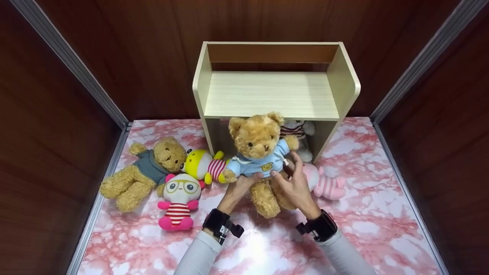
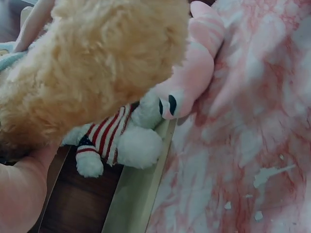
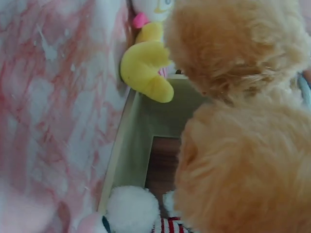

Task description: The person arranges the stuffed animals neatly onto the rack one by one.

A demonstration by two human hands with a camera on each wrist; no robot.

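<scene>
Blue-shirted, the teddy bear (image 1: 263, 158) is at frame centre, its waist gripped by left hand (image 1: 240, 191) and right hand (image 1: 297, 186), thumbs in front. A low sideways swing could knock the yellow toy (image 1: 202, 165).

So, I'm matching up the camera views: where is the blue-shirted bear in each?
Head: blue-shirted bear near the centre.
Left wrist: upper left, mostly brown fur.
Right wrist: right half, again brown fur.
Shared landmark: white plush toy in a striped shirt.
</scene>
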